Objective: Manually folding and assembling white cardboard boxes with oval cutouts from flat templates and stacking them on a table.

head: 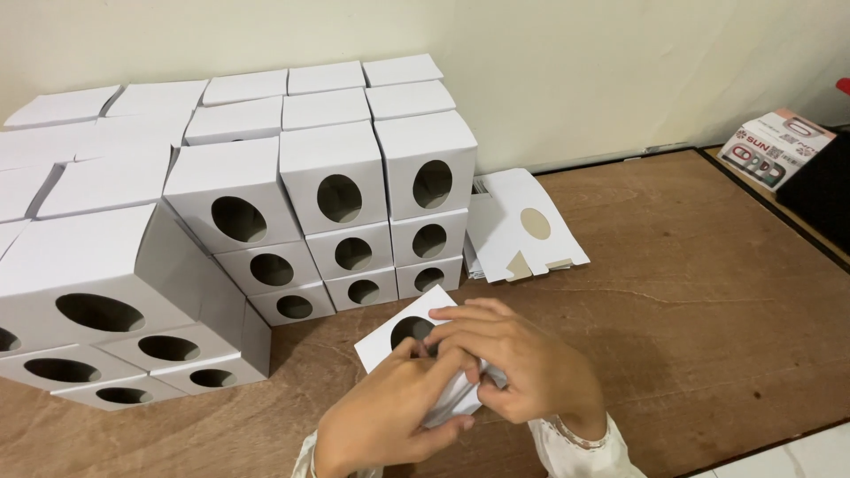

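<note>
Both hands grip a white box (pixel 416 341) (oval hole up) low on the brown board (pixel 708 292): left hand (pixel 390 416) beneath, right hand (pixel 522 367) pinching its flap, before stacked boxes (pixel 336 204).

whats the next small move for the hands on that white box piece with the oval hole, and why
Probably press the flaps in until the white box piece squares up. Both the left hand and the right hand grip it over the wooden table, and it looks only partly folded, unlike the finished boxes stacked by the wall. More flat blanks lean beside them.
</note>
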